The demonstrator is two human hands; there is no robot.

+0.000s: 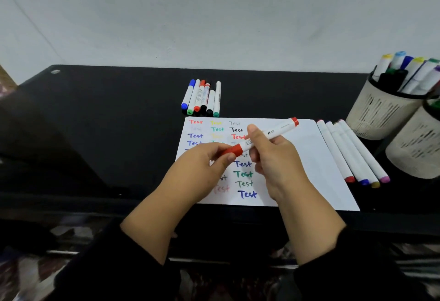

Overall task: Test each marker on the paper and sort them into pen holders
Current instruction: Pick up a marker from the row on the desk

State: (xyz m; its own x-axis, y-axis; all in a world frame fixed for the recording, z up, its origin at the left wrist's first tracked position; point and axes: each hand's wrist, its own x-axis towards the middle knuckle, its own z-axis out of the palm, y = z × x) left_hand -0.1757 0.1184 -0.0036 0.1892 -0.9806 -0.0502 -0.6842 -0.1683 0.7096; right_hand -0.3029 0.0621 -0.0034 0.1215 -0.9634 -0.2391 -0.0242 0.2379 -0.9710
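I see both hands over the white paper sheet (309, 157) with coloured "Test" words. My left hand (202, 169) pinches the red cap of a white red-capped marker (262, 138); my right hand (273, 157) grips its barrel. Beyond the hands, six thin markers (202, 97) lie on the black worktop (107, 122). Right of the right hand, four white markers (352, 153), then two beige slotted pen holders (381, 114).

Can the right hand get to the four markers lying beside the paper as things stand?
Probably yes, once freed: the right hand grips the red marker together with the left hand. The four markers lie uncovered just right of the paper, nothing between.
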